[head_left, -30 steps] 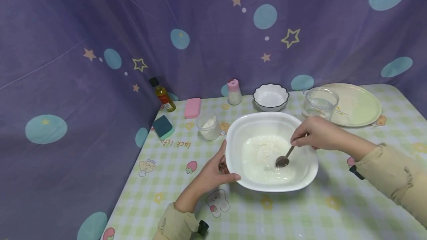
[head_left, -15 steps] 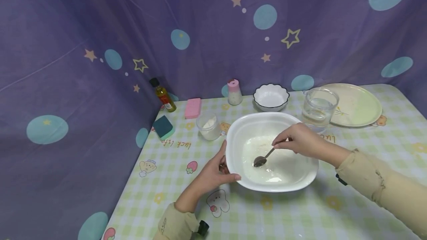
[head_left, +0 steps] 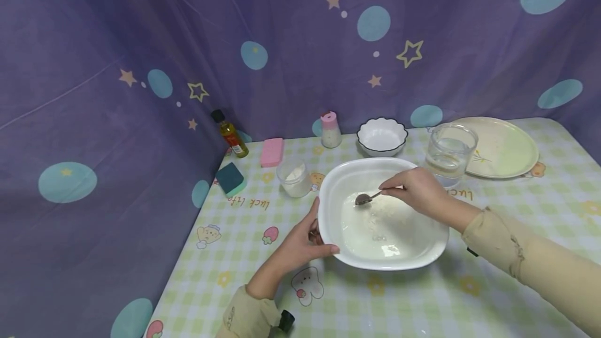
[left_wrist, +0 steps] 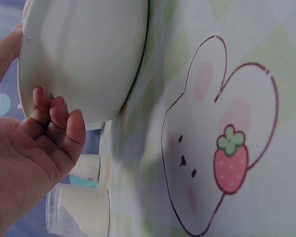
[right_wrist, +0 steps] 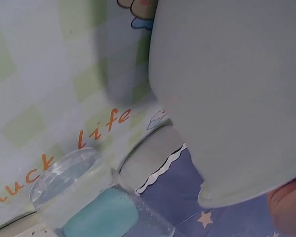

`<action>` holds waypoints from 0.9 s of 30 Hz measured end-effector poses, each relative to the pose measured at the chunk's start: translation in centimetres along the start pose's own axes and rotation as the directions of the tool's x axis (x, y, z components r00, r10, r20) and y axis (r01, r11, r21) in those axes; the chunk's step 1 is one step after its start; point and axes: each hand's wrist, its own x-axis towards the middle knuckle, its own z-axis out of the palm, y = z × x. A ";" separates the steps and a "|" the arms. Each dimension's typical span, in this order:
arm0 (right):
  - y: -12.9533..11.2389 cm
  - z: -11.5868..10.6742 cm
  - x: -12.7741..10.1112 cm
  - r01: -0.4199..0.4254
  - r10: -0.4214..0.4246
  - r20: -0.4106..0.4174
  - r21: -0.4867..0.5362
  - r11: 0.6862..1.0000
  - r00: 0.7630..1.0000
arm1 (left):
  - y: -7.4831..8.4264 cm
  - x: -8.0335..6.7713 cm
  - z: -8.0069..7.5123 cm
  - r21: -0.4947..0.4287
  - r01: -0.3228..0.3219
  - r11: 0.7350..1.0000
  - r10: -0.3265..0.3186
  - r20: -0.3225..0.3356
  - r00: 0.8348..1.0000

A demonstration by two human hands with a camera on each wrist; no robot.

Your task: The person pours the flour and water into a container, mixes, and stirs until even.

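Observation:
A large white oval bowl (head_left: pixel 389 265) stands on the checked tablecloth in the head view, with whitish liquid and pale floury lumps inside. My left hand (head_left: pixel 298 246) grips its left side, thumb on the rim and fingers curled against the outer wall; the left wrist view shows those fingertips (left_wrist: pixel 76 118) at the wall. Over the bowl, my right hand (head_left: pixel 418 192) pinches the handle of a small dark spoon (head_left: pixel 363 200), whose head sits at the liquid near the far left inside. In the right wrist view the bowl's wall (right_wrist: pixel 227 98) hides the spoon.
Behind the bowl stand a glass of water (head_left: pixel 448 155), a scalloped dish (head_left: pixel 382 137), a pink-topped shaker (head_left: pixel 331 130) and a green plate (head_left: pixel 512 147). Leftward are a jar of white powder (head_left: pixel 294 179), a pink sponge (head_left: pixel 272 152), a dark green sponge (head_left: pixel 230 179) and an oil bottle (head_left: pixel 231 135).
My right hand has moved left with the spoon, its head sweeping from the right of the liquid to the near left, then to the far left. My left hand and the bowl stay put.

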 end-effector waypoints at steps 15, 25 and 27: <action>1.1 -3.8 -0.6 0.052 -0.041 0.091 -0.126 0.991 0.995 | 2.0 -0.2 0.0 -0.025 0.031 0.999 -0.030 0.020 0.999; 1.2 -6.4 -1.5 -0.040 0.047 0.305 -0.029 0.999 0.951 | 0.1 0.1 -0.1 -0.015 0.014 1.000 -0.014 0.003 1.000; 1.1 -6.5 -1.6 -0.083 0.071 0.352 0.019 0.996 0.933 | 0.1 0.0 -0.1 -0.006 0.009 1.000 -0.009 0.001 1.000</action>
